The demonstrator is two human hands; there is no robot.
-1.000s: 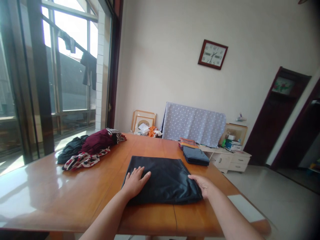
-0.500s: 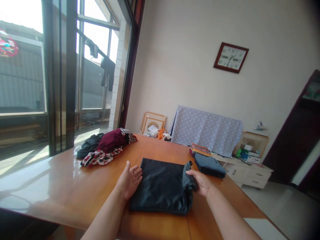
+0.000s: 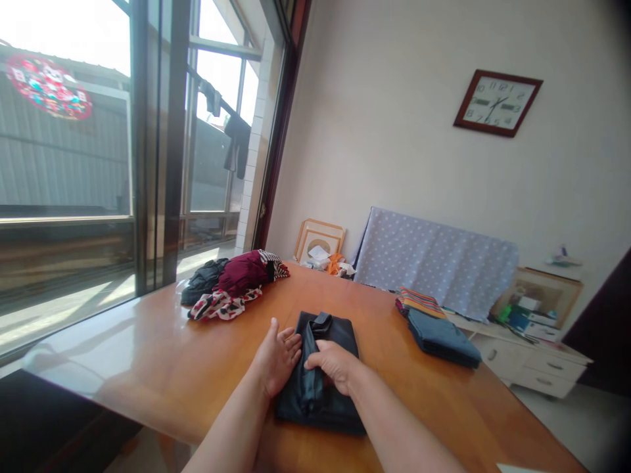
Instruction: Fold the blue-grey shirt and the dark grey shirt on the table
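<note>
A dark garment (image 3: 340, 328) lies on the wooden table in front of me, its right part folded over onto the left. My right hand (image 3: 332, 364) grips the folded-over edge between thumb and fingers, above the middle of the garment. At the garment's left edge, my left hand (image 3: 280, 358) is open, palm turned inward and thumb up. Its fingertips are at the cloth. Whether the garment is trousers or something else I cannot tell.
Crumpled clothes (image 3: 241, 276) lie in a heap at the table's back left. Folded dark-blue clothing (image 3: 444, 335) and a striped folded cloth (image 3: 419, 301) sit at the right edge. Behind the table (image 3: 162, 361) stand a cloth-draped object (image 3: 434, 259) and a white cabinet (image 3: 532, 368).
My right hand has lifted the garment's right edge and carried it left over the rest. My left hand has gone from lying flat on the cloth to its left edge. The view has turned left.
</note>
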